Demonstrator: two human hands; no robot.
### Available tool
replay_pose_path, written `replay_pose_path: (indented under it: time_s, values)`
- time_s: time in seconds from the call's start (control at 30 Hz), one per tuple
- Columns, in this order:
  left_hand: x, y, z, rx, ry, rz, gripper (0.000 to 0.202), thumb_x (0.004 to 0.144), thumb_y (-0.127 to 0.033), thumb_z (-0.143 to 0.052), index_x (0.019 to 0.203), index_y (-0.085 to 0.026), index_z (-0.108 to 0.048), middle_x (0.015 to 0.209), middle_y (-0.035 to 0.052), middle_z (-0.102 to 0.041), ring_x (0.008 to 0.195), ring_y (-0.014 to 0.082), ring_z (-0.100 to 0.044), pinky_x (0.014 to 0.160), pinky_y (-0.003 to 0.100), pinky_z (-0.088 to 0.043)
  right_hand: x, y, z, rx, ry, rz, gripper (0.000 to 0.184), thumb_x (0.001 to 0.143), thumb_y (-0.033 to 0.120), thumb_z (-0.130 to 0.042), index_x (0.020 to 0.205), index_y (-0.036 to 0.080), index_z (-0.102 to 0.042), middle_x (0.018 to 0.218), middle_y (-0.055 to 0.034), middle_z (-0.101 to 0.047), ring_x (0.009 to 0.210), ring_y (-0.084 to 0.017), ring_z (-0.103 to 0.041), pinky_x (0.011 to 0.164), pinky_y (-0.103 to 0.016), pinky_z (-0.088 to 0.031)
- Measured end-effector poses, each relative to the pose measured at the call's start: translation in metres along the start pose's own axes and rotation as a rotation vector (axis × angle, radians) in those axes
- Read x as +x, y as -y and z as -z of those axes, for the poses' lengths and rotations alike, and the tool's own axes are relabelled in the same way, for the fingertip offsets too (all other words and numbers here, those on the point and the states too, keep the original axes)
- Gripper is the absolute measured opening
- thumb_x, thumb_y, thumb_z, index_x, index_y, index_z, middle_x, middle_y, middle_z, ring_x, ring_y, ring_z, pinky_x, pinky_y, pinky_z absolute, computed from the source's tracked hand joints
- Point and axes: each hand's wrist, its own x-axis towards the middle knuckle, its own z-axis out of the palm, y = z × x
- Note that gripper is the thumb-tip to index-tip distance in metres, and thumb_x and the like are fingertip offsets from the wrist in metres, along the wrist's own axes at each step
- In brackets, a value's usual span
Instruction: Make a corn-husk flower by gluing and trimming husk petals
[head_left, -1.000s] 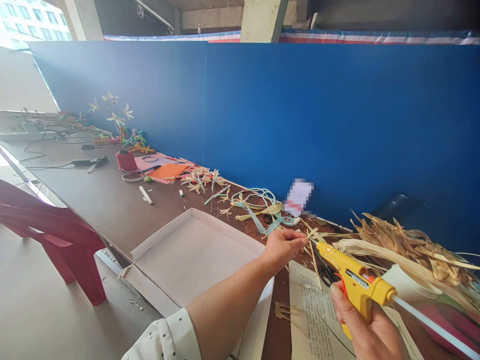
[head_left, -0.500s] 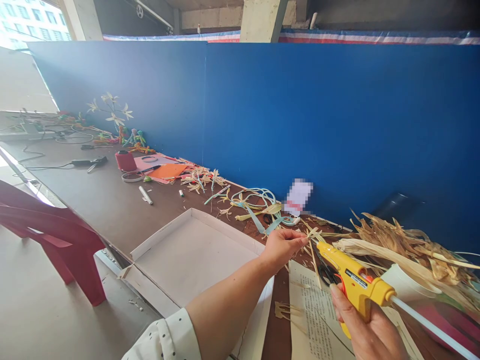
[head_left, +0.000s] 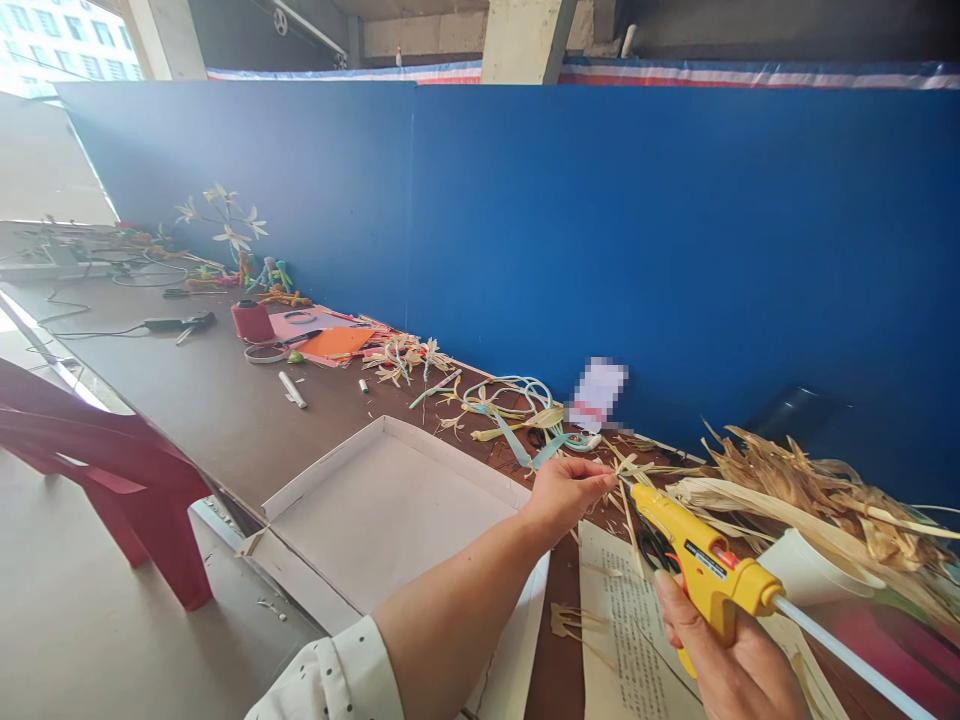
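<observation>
Head view: the left hand [head_left: 568, 494] pinches a pale strip [head_left: 632, 467] above the surface [head_left: 217, 385]; the right hand [head_left: 731, 655] grips a yellow glue gun [head_left: 694, 550], its nozzle [head_left: 625, 487] just beside the left fingertips [head_left: 602, 481]; a wobble could burn them; excess glue could drip onto the printed sheet [head_left: 619, 610].

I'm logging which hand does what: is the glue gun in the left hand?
No, the right hand grips the yellow glue gun.
</observation>
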Motion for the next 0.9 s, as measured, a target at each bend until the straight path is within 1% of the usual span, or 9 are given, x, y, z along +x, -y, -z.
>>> replay_pose_path:
  time_s: [0.1,0.17,0.33,0.47,0.57,0.67,0.8,0.9]
  values:
    - [0.0002,0.0007,0.0006,-0.002,0.008,0.000,0.024,0.062,-0.030,-0.075,0.077,-0.011,-0.072,0.061,-0.0012,-0.058,0.054,0.0049,-0.041,0.055,0.021,-0.032,0.0000,0.0007,-0.0001,-0.019,-0.007,-0.011,0.051,0.070,0.067,-0.059,0.094,0.021,-0.062,0.071,-0.0038,-0.066,0.074,-0.027,-0.064,0.067,-0.034,-0.051]
    - [0.0006,0.0015,0.0008,-0.013,0.014,-0.008,0.025,0.062,-0.030,-0.076,0.077,-0.011,-0.072,0.062,-0.0007,-0.059,0.055,0.0052,-0.043,0.056,0.021,-0.033,0.0000,0.0008,0.0001,-0.025,-0.018,-0.011,0.051,0.070,0.067,-0.058,0.093,0.022,-0.062,0.073,-0.0042,-0.067,0.072,-0.027,-0.064,0.066,-0.034,-0.051]
    - [0.0013,0.0026,0.0004,-0.025,0.007,0.001,0.026,0.061,-0.031,-0.076,0.076,-0.011,-0.072,0.061,-0.0009,-0.057,0.054,0.0052,-0.041,0.054,0.021,-0.031,-0.0006,0.0024,0.0014,-0.043,-0.034,0.027,0.046,0.070,0.066,-0.058,0.084,0.023,-0.061,0.067,-0.0036,-0.066,0.067,-0.026,-0.063,0.063,-0.033,-0.050]
    - [-0.0003,-0.0004,-0.0004,-0.028,0.009,0.010,0.028,0.060,-0.033,-0.077,0.076,-0.011,-0.072,0.060,-0.0012,-0.056,0.054,0.0053,-0.041,0.053,0.021,-0.030,-0.0021,0.0031,0.0026,-0.051,-0.022,0.030,0.043,0.072,0.064,-0.058,0.084,0.023,-0.061,0.062,-0.0021,-0.064,0.064,-0.025,-0.063,0.062,-0.033,-0.051]
    - [-0.0017,-0.0028,-0.0006,-0.037,0.019,0.023,0.030,0.059,-0.034,-0.078,0.076,-0.011,-0.072,0.060,-0.0014,-0.056,0.053,0.0051,-0.040,0.053,0.021,-0.030,-0.0033,0.0046,0.0031,-0.049,-0.026,0.038,0.038,0.073,0.061,-0.060,0.078,0.024,-0.060,0.060,-0.0017,-0.063,0.066,-0.025,-0.063,0.060,-0.032,-0.050]
    - [-0.0017,-0.0028,-0.0004,-0.042,0.025,0.015,0.031,0.058,-0.035,-0.078,0.076,-0.011,-0.071,0.060,-0.0017,-0.056,0.053,0.0046,-0.039,0.054,0.021,-0.030,-0.0042,0.0068,0.0033,-0.040,-0.036,0.038,0.036,0.072,0.060,-0.062,0.074,0.025,-0.058,0.064,-0.0023,-0.064,0.069,-0.026,-0.063,0.058,-0.031,-0.050]
    - [-0.0012,-0.0016,-0.0001,-0.041,0.027,0.010,0.031,0.058,-0.035,-0.078,0.076,-0.010,-0.071,0.060,-0.0018,-0.055,0.053,0.0046,-0.040,0.054,0.022,-0.029,-0.0049,0.0065,0.0030,-0.041,-0.022,0.001,0.039,0.072,0.063,-0.060,0.077,0.024,-0.059,0.065,-0.0021,-0.063,0.070,-0.026,-0.063,0.057,-0.030,-0.050]
    - [-0.0014,-0.0020,-0.0001,-0.025,0.028,0.018,0.032,0.058,-0.035,-0.078,0.077,-0.010,-0.071,0.059,-0.0023,-0.055,0.052,0.0044,-0.039,0.054,0.022,-0.029,-0.0048,0.0038,0.0023,-0.041,-0.034,0.005,0.040,0.072,0.063,-0.060,0.080,0.024,-0.060,0.065,-0.0020,-0.064,0.072,-0.026,-0.064,0.058,-0.030,-0.050]
